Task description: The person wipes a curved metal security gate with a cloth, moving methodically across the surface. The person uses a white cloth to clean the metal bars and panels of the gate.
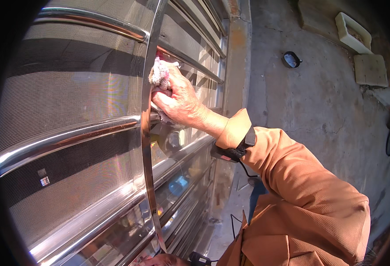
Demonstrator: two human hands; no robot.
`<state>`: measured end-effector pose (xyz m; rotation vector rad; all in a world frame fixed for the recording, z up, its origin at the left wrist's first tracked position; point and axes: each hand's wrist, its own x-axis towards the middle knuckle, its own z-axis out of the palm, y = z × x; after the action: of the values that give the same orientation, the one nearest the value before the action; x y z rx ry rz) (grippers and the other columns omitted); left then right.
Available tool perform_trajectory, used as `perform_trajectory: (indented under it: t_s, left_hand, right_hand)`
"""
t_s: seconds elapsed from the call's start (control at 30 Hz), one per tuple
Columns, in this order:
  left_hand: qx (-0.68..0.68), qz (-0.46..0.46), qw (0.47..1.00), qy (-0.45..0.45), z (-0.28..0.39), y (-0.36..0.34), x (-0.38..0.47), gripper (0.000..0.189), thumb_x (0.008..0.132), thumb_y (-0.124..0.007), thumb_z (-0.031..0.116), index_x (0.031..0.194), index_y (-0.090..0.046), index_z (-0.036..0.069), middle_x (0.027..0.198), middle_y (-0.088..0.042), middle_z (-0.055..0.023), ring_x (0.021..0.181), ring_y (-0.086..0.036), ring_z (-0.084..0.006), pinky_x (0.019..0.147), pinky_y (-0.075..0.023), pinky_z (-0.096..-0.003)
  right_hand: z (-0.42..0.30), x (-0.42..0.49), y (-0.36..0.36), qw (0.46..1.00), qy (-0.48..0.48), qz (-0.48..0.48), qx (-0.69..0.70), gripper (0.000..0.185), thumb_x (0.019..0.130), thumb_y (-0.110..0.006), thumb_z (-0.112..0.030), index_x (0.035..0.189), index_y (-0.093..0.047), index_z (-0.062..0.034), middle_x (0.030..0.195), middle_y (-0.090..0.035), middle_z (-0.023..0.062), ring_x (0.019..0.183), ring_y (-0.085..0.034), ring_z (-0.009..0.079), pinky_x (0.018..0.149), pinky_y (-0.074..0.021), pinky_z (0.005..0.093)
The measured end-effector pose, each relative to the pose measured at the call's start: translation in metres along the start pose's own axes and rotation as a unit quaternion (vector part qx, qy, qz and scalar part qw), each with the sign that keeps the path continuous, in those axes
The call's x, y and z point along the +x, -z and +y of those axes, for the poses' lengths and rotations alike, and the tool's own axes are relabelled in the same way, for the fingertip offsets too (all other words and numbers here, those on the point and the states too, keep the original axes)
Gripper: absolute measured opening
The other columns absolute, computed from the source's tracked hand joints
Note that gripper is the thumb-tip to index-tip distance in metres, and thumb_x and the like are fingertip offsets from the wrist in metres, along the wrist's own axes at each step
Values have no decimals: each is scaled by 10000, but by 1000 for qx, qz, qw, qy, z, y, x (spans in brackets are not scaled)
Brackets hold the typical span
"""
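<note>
My right hand is closed around a crumpled, whitish terry cloth with pink patches. It presses the cloth against a vertical flat metal bar of a shiny tubular window grille, at a crossing tube. At the bottom edge, only part of my left hand shows, near the lower end of that flat bar; its fingers are mostly cut off, so its grip is unclear. Behind the tubes on the left lies a fine mesh screen. Glass panes show on the right and lower parts, with a blue object behind them.
A concrete wall edge borders the grille. Over on the concrete ground are a small dark round pan, a whitish rectangular trough and a square slab. A black cable hangs from the device strapped at my right wrist.
</note>
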<state>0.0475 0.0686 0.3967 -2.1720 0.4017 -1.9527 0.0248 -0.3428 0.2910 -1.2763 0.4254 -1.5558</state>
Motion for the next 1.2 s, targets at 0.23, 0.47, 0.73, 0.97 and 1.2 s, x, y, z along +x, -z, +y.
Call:
perform_trajectory:
  t_s: [0.23,0.47,0.73,0.97,1.2]
  left_hand:
    - [13,-10,1000,-21,-10,-2,-4,406,997,-449,272,1316,-463,21,1322,-457,-217,1202,-398,-466,985,-306,-611]
    - [44,-39,994,-92,-36,-7,-12,426,998,-444,219,1345,-427,-27,1346,-393,-304,1183,-428,-498,926,-381,-621]
    - [209,-3,958,-194,-55,-18,-22,431,983,-485,221,1339,-427,-14,1359,-378,-315,1185,-424,-517,909,-394,-642]
    - [108,-39,980,-161,-43,-11,-7,430,984,-471,197,1337,-414,-42,1365,-361,-344,1207,-393,-542,909,-387,-664]
    - [196,-41,959,-199,-60,-16,-22,466,1002,-407,245,1352,-399,-62,1401,-311,-348,1244,-334,-560,926,-357,-678]
  right_hand:
    - [84,-43,26,994,-74,-57,-55,444,720,-585,-82,1157,-523,-32,1109,-468,185,1021,-497,376,903,-422,416]
    - [173,-109,76,892,-445,44,-67,262,849,-546,-193,1078,-549,-66,956,-572,99,862,-555,213,776,-451,343]
    - [98,-65,56,895,-439,-11,77,472,813,-591,-148,1266,-492,-61,1120,-594,92,1044,-549,193,914,-427,312]
    - [25,-3,9,998,14,-55,-24,600,729,-641,-58,1303,-468,-33,1217,-467,228,1131,-472,404,990,-382,426]
    - [113,-53,40,972,-223,-16,-77,414,764,-544,-124,1151,-465,4,1101,-442,258,1023,-467,446,910,-394,474]
